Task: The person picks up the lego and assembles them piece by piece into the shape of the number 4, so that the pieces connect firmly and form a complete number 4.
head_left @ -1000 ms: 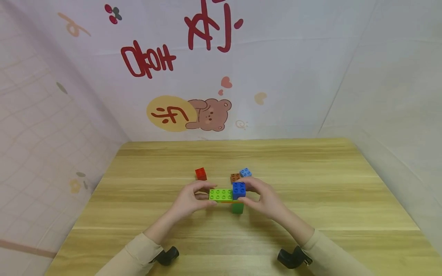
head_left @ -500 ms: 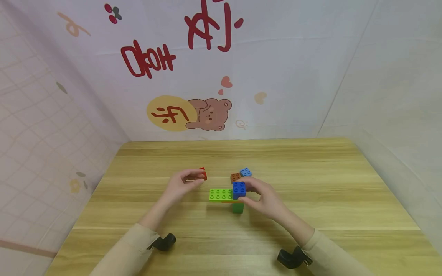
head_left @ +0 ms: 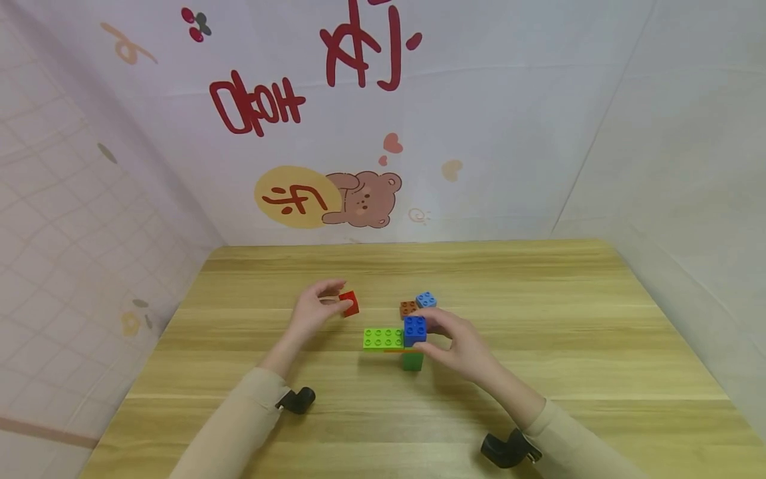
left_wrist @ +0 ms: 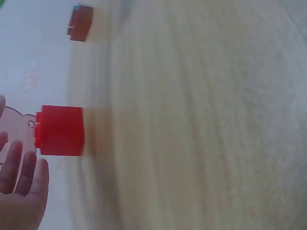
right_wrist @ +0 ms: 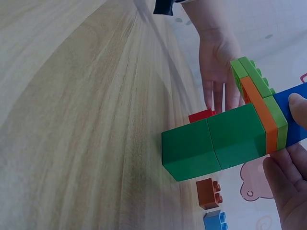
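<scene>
My right hand (head_left: 457, 342) pinches the dark blue building block (head_left: 415, 330) at the top of a stack, thumb on the near side. Under the blue block come a long lime green block (head_left: 383, 338) jutting out to the left, an orange layer (right_wrist: 264, 120), and green blocks (right_wrist: 213, 143) at the bottom, as the right wrist view shows. My left hand (head_left: 314, 307) is at a red block (head_left: 353, 307) on the table, its thumb overlapping the block in the head view. In the left wrist view, its fingers extend beside the red block's studs, not curled round it.
Just behind the stack lie a brown block (head_left: 407, 307) and a light blue block (head_left: 426, 299), side by side. A wooden table (head_left: 509, 279) lies under everything, with a printed white cloth wall (head_left: 509, 153) along its back edge.
My left hand has left the lime green block and moved left and away from me to the red block. The right hand has stayed on the blue block.
</scene>
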Available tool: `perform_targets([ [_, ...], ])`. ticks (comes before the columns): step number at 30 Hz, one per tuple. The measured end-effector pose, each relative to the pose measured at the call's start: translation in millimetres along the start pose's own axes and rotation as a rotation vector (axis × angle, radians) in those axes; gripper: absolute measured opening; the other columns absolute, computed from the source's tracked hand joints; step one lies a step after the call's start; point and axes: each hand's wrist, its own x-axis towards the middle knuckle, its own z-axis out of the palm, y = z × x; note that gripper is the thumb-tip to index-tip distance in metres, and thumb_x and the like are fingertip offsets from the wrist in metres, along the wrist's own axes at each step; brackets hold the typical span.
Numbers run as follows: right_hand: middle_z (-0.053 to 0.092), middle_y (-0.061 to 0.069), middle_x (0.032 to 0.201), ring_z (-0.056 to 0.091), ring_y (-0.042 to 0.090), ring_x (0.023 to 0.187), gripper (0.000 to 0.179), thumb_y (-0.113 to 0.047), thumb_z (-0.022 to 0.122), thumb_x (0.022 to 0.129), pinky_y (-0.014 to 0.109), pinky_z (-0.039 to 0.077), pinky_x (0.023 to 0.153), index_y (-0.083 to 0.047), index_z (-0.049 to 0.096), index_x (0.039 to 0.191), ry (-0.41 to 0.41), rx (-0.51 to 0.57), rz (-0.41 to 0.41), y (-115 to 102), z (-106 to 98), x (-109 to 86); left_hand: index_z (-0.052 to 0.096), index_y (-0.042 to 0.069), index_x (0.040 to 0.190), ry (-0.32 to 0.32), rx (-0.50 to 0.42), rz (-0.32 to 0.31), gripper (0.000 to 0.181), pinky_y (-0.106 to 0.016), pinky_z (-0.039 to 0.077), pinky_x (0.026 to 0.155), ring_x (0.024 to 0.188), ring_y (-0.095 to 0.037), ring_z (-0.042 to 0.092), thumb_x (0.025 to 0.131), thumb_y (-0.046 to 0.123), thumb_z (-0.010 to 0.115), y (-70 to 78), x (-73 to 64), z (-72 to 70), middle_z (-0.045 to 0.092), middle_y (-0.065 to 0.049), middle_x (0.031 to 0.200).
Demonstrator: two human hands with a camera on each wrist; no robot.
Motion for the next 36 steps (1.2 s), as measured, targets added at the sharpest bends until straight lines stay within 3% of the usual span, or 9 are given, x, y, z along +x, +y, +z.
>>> perform_targets([
  [8, 0.070, 0.014, 0.103, 0.067, 0.030, 0.094, 0.042, 0.009, 0.076, 0.081, 0.047, 0.057, 0.083, 0.004, 0.060, 0.119, 0.004, 0.010, -0.001, 3.5, 1.9, -0.1, 0.056, 0.002, 0.138, -0.051, 0.067, 0.003, 0.062, -0.051, 0.046, 0.101, 0.119, -0.038, 0.054, 0.082, 0.007, 0.081, -11.3, 6.2, 4.0, 0.053, -0.021, 0.137],
  [15, 0.069, 0.013, 0.103, 0.068, 0.029, 0.093, 0.042, 0.010, 0.077, 0.080, 0.042, 0.058, 0.083, 0.004, 0.061, 0.118, 0.005, 0.005, -0.008, 3.6, 1.7, 0.1, 0.052, -0.001, 0.140, -0.084, 0.107, 0.065, 0.066, -0.049, 0.044, 0.104, 0.120, -0.037, 0.054, 0.080, 0.001, 0.080, -22.9, 8.9, 7.7, 0.055, -0.022, 0.135],
  [22, 0.069, 0.014, 0.103, 0.068, 0.029, 0.092, 0.043, 0.010, 0.077, 0.079, 0.046, 0.058, 0.082, 0.005, 0.060, 0.119, 0.011, 0.008, -0.017, 4.7, 2.1, -0.2, 0.050, 0.003, 0.144, -0.120, 0.119, 0.005, 0.072, -0.044, 0.036, 0.112, 0.132, -0.034, 0.047, 0.079, 0.001, 0.081, -26.0, 8.6, 8.5, 0.052, -0.017, 0.142],
  [33, 0.069, 0.015, 0.103, 0.068, 0.028, 0.093, 0.043, 0.011, 0.077, 0.079, 0.050, 0.057, 0.081, 0.005, 0.060, 0.119, 0.018, 0.012, -0.013, 4.3, 1.9, -0.5, 0.060, -0.001, 0.132, -0.081, 0.151, 0.041, 0.053, -0.045, 0.045, 0.104, 0.121, -0.036, 0.057, 0.082, -0.002, 0.077, -30.1, 7.3, 7.9, 0.061, -0.020, 0.130],
  [36, 0.069, 0.012, 0.106, 0.067, 0.025, 0.095, 0.044, 0.006, 0.078, 0.080, 0.046, 0.057, 0.083, 0.001, 0.061, 0.121, 0.014, 0.013, -0.005, 18.0, 4.1, -2.7, 0.063, 0.001, 0.129, -0.075, 0.176, 0.046, 0.047, -0.045, 0.046, 0.103, 0.118, -0.035, 0.059, 0.084, -0.001, 0.077, -30.5, 6.8, 7.7, 0.063, -0.018, 0.127],
])
